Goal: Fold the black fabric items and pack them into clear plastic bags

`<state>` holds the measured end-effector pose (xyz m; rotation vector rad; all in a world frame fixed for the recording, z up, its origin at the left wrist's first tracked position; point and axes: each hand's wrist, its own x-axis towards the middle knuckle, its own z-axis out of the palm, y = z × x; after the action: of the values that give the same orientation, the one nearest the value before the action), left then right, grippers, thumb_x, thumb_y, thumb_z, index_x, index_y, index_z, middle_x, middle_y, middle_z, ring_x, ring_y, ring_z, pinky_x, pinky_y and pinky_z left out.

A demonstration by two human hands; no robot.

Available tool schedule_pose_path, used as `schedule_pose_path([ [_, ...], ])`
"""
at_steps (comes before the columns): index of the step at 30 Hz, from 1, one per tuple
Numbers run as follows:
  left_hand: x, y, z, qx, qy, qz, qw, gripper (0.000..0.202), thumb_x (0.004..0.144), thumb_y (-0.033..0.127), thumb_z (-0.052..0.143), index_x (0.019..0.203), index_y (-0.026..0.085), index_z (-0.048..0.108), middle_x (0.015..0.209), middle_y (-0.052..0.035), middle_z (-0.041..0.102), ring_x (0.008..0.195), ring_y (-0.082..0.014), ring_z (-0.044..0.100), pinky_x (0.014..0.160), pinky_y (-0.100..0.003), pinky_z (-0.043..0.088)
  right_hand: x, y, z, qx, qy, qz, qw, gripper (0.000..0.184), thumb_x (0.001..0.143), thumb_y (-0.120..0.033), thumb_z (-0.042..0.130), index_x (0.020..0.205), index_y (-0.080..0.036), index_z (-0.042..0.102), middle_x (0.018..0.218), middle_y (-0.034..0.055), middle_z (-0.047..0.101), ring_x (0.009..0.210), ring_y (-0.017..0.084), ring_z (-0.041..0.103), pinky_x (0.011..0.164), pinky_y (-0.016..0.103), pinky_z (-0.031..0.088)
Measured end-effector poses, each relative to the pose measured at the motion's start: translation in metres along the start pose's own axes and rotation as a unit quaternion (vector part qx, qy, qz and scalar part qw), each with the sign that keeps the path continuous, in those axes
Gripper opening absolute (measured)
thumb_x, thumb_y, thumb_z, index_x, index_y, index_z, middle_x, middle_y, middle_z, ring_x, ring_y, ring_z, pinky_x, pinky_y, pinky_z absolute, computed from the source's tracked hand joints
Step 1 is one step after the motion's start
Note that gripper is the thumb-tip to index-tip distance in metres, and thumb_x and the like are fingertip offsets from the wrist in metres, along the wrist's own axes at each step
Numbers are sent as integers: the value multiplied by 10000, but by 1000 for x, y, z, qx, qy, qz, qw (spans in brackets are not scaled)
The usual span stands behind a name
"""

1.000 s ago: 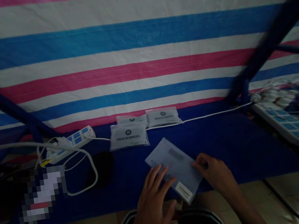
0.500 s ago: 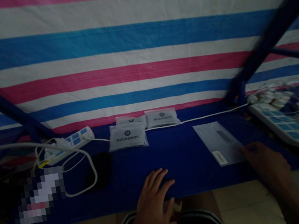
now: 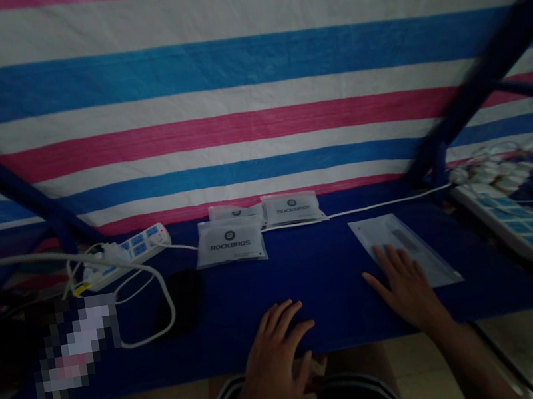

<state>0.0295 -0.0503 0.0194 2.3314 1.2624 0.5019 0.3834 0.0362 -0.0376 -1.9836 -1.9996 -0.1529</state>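
Seen from the head camera, a person's bare right hand (image 3: 405, 289) is lying open, fingers spread and gripping nothing, across the near left edge of a flat, translucent plastic sleeve (image 3: 424, 255). The sleeve is resting on a dark blue covered table (image 3: 323, 298) just ahead of the hand, with a dark strip showing through it. It is looking light, thin and limp, probably slippery, and would likely lift best when pinched at its free far right edge. The open left hand (image 3: 276, 360) is resting at the table's near edge, well left of the sleeve. Ahead of that hand, three clear bags printed "ROCKBROS" (image 3: 229, 242) are lying grouped, while a thin white cable (image 3: 378, 204) is running behind the sleeve. Right of the right hand, a white power strip with blue switches (image 3: 518, 227) is lying near the sleeve. Far left of the left hand, a second white power strip (image 3: 126, 252) and a looped white cord (image 3: 162, 290) are sitting on the table. Nothing is standing between the right hand and the sleeve.
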Motion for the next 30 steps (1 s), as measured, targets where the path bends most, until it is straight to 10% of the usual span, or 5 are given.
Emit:
schedule_pose_path([
  [16, 14, -8, -15, -111, 36, -26, 993, 355, 1018, 260, 577, 1361, 324, 642, 1495, -43, 610, 1408, -246, 547, 1190, -501, 468, -1, -5, -1, 83, 91, 13, 992, 831, 1030, -702, 341, 1573, -81, 446, 1651, 245, 409, 1593, 414, 255, 1270, 620, 290],
  [24, 70, -86, -44, 94, 232, -89, 964, 476, 1018, 260, 537, 1490, 197, 546, 1626, -153, 469, 1577, -357, 318, 1271, -615, 301, -1, -3, 2, 98, 101, 32, 990, 791, 1023, -702, 352, 1505, -95, 512, 1622, 243, 446, 1586, 413, 275, 1255, 621, 324],
  [30, 74, -112, -31, 157, 198, -130, 959, 570, 1034, 369, 534, 1573, 195, 462, 1694, -153, 381, 1577, -401, 309, 1264, -659, 267, -2, -5, 1, 105, 96, 45, 989, 752, 1023, -668, 381, 1507, -105, 499, 1621, 250, 442, 1568, 406, 324, 1247, 618, 342],
])
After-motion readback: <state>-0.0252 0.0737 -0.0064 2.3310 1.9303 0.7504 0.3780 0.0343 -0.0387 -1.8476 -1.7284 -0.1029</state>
